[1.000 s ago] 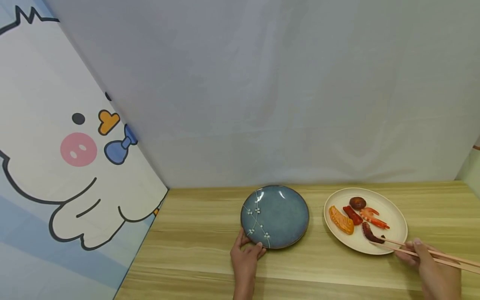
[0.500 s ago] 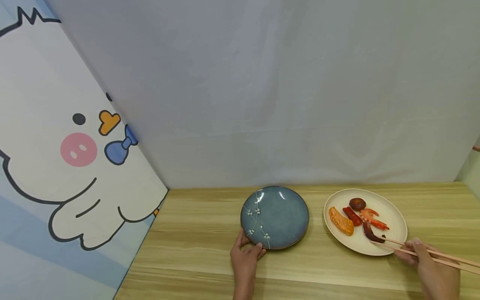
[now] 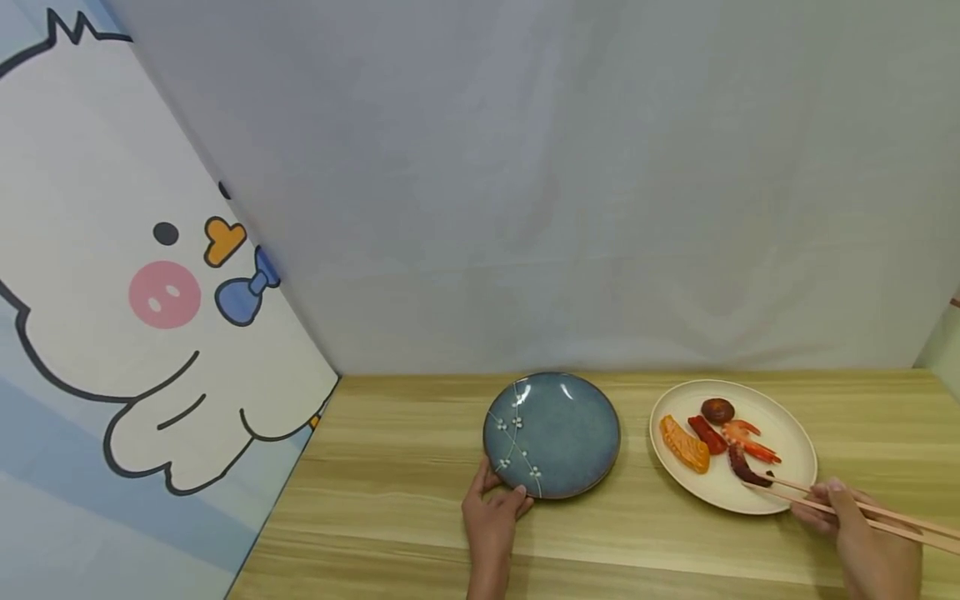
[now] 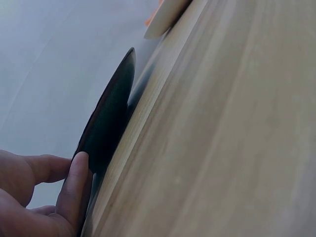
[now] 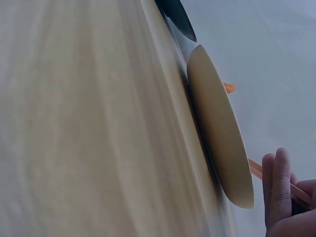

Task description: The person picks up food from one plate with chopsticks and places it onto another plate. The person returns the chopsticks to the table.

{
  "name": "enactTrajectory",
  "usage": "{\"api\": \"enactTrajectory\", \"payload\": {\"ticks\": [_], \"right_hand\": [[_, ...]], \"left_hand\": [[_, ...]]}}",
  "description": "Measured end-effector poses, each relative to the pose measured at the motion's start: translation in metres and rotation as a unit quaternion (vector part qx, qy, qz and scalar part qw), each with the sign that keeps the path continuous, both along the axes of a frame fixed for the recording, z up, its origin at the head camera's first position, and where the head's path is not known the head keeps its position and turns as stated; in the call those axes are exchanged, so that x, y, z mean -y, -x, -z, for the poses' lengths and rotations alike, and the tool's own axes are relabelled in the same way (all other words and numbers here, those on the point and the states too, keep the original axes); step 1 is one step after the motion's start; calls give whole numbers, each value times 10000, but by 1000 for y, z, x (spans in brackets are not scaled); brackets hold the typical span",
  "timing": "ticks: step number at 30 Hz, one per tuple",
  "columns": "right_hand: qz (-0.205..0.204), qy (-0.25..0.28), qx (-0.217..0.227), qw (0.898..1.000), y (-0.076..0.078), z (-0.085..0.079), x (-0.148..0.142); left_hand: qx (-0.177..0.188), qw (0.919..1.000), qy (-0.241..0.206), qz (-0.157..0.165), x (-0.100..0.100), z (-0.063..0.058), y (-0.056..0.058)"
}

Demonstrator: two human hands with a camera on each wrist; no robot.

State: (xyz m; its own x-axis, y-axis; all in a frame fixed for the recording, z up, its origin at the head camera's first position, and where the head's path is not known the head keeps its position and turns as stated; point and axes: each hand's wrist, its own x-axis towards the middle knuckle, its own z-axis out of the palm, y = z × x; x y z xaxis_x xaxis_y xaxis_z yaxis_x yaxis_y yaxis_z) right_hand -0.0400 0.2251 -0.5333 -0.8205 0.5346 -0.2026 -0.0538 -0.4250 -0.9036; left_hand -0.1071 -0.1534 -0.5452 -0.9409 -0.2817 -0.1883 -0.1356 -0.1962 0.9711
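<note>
My left hand [image 3: 491, 521] grips the near-left rim of a round blue plate [image 3: 570, 446] with white blossoms, thumb on the rim. The left wrist view shows this plate [image 4: 111, 116] edge-on between thumb and fingers. In my right hand [image 3: 877, 542] is a pair of light wooden chopsticks [image 3: 937, 543]. Their tips are slightly apart at the lower end of a dark red octopus tentacle piece [image 3: 742, 467], which lies on a cream plate [image 3: 791, 446]; whether they pinch it I cannot tell. The right wrist view shows this plate's underside [image 5: 217, 123], with the fingers [image 5: 281, 185] beside its rim.
Also on the cream plate are an orange salmon-like slice [image 3: 684, 444], a red strip [image 3: 707, 435], a brown mushroom-like piece [image 3: 717, 410] and a shrimp [image 3: 750, 440]. A pale curtain [image 3: 600, 183] hangs behind the wooden table [image 3: 375, 500]. A cartoon-printed panel [image 3: 90, 250] stands left.
The view has shifted slightly. The tentacle piece has turned or slid a little at the chopstick tips. Both hands stay almost where they were.
</note>
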Motion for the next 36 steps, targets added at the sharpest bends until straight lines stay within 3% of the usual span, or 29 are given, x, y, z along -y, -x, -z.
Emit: {"api": "enactTrajectory", "payload": {"ticks": [8, 15, 17, 29, 36], "right_hand": [[164, -9, 300, 9994, 2, -1, 0], [118, -156, 1332, 9909, 5, -5, 1], [161, -79, 1447, 9893, 6, -6, 1], [333, 74, 1149, 9928, 8, -7, 3], [196, -25, 1074, 9940, 6, -1, 0]], "left_hand": [[-58, 10000, -13, 22, 0, -1, -2], [10, 10000, -70, -19, 0, 0, -2], [43, 10000, -61, -30, 0, 0, -2], [72, 10000, -22, -35, 0, 0, 1], [27, 10000, -50, -29, -1, 0, 0]]}}
